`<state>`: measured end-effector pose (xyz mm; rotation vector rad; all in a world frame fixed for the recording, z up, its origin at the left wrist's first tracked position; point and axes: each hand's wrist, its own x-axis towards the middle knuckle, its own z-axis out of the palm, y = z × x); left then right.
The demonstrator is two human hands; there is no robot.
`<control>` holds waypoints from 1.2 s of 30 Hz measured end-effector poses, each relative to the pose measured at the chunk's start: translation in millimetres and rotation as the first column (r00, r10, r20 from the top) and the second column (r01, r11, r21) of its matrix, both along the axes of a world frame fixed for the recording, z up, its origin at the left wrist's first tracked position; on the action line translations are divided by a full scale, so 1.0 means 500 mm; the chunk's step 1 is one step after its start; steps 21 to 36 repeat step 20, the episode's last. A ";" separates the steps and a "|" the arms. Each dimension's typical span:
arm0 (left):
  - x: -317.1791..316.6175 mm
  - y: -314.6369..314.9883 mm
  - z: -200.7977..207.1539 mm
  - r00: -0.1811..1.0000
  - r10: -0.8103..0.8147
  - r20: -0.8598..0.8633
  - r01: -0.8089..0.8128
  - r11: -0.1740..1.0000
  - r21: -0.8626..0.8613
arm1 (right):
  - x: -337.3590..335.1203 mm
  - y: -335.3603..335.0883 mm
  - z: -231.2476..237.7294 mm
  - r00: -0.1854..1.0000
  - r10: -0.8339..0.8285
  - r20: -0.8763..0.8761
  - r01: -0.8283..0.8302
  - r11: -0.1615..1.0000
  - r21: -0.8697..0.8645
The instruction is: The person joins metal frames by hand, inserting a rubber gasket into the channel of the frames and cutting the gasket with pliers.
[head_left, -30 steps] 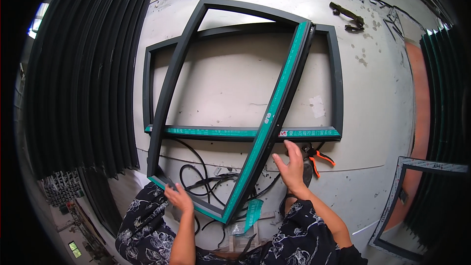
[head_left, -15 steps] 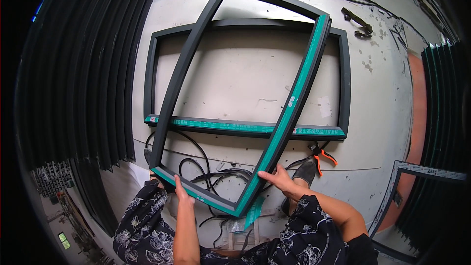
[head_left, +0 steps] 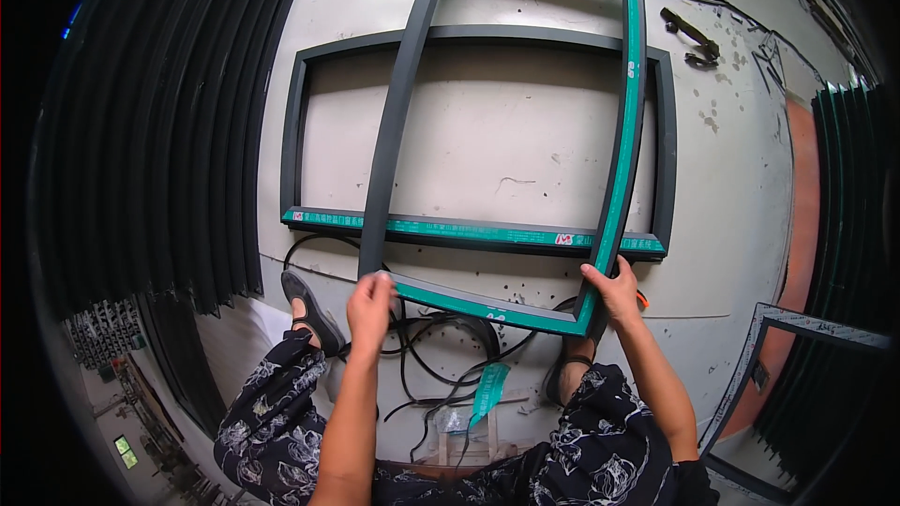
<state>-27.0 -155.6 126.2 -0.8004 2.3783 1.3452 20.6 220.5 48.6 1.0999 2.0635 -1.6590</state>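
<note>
A dark grey window frame [head_left: 402,122] with green film on its near and right bars is held out in front of me. It lies across a second grey window frame [head_left: 290,141], which rests lengthwise on a pale board. My left hand [head_left: 370,307] is closed at the held frame's near left corner, its fingers slightly blurred. My right hand [head_left: 614,292] grips the near right corner, thumb on the green side and fingers behind the bar. The held frame's far edge runs up to the picture's top.
Black rubber strip [head_left: 422,323] lies in loops between my feet, beside a torn piece of green film [head_left: 489,392]. Orange-handled pliers [head_left: 642,300] are mostly hidden by my right hand. Dark hardware [head_left: 692,35] lies far right. Dark profiles [head_left: 159,131] stand left; another frame [head_left: 736,389] stands right.
The held frame has moved away from me and to the right, and turned straighter over the lower frame. Both hands have moved with it; my left hand has shifted to its corner.
</note>
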 end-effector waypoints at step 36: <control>-0.105 0.097 -0.074 0.962 0.193 0.194 -0.246 0.920 0.304 | 0.060 0.194 0.140 0.989 -0.140 -0.045 0.141 0.990 0.015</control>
